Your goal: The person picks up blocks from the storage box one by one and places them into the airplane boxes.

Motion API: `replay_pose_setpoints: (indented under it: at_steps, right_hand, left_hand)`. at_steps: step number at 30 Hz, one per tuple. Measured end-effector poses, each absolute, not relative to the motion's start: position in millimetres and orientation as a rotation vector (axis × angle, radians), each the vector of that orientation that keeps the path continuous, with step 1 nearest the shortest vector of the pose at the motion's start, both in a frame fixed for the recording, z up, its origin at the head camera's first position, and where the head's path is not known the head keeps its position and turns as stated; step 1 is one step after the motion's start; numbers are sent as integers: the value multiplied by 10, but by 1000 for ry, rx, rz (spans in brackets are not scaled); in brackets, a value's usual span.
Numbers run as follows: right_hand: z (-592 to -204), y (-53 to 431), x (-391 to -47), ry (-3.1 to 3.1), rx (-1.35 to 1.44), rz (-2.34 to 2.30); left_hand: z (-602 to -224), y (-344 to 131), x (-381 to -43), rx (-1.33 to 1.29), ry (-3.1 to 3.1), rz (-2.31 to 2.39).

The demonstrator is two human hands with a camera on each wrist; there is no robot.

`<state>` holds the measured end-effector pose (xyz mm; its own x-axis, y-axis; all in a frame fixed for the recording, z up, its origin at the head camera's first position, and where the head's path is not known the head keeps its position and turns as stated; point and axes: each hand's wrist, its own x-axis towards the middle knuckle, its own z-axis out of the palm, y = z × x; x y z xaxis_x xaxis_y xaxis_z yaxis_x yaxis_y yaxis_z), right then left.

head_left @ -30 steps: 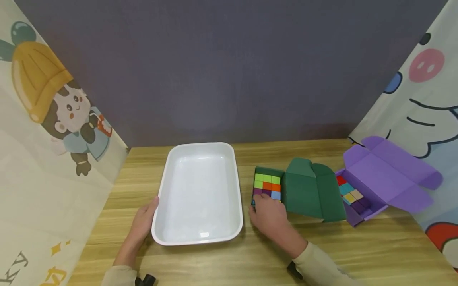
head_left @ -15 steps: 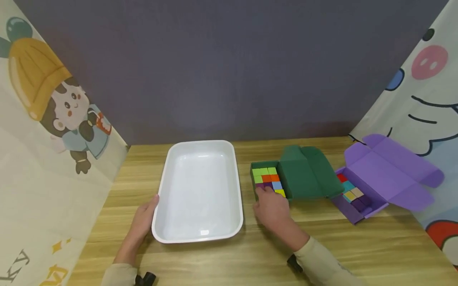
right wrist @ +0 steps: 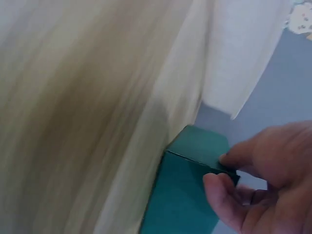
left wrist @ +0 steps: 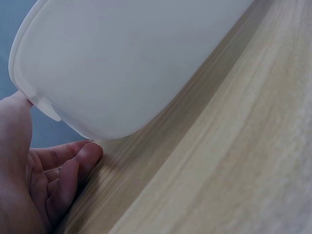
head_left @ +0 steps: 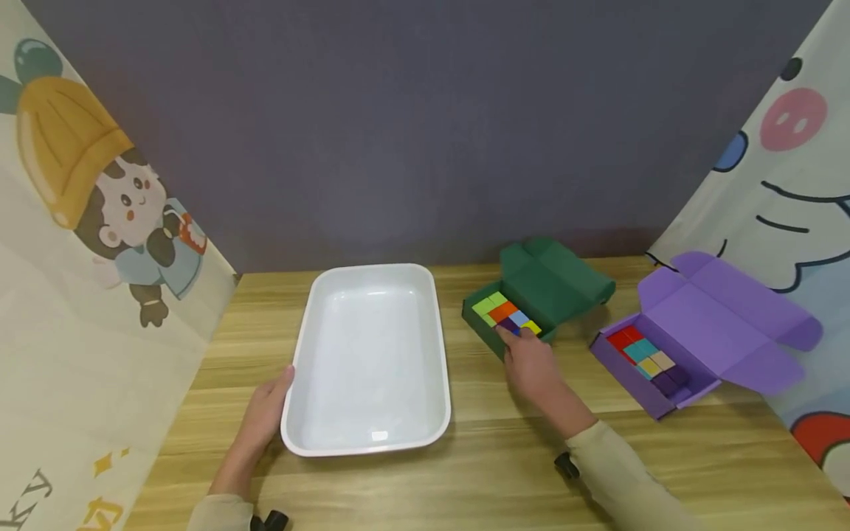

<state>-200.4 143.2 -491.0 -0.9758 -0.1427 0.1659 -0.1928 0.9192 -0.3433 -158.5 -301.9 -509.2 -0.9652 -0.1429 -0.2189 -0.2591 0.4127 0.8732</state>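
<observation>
A large white tray (head_left: 372, 361) lies left of centre on the wooden table. At its left side is my left hand (head_left: 262, 409); in the left wrist view the thumb is at the rim and curled fingers reach the tray's lower edge. My right hand (head_left: 538, 372) grips the near corner of an open green box (head_left: 479, 330), its lid folded back toward the right. Inside the box are several coloured cubes (head_left: 503, 313): lime green, orange, purple, light blue and yellow. The right wrist view shows thumb and fingers pinching the green box's corner (right wrist: 190, 165).
An open purple box (head_left: 627, 382) stands at the right, holding several cubes (head_left: 649, 358) in red, teal, tan and dark purple. Its lid (head_left: 730, 324) leans outward by the printed sheet on the right. A dark panel (head_left: 425, 133) closes off the back of the table.
My right hand has moved the green box back and to the right, turning it so its lid now points toward the back right. The left hand and tray have not moved.
</observation>
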Motion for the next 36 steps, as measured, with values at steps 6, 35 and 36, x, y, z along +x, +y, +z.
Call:
replay_pose_setpoints:
  at_steps: [6,35,36]
  right_hand:
    - [-4984,1590,-2103,-2922,236,508]
    - [-4929,1839,-2160,-2816,70,444]
    - [-4877,1814,-2138,-2805,85,452]
  left_hand:
    - [-5104,-3013,-1553,-378,2526,1634]
    - [-4702,-2963,-1485,-203,2989,1107]
    - [-4608,-2921,-1458,-175,3095,989]
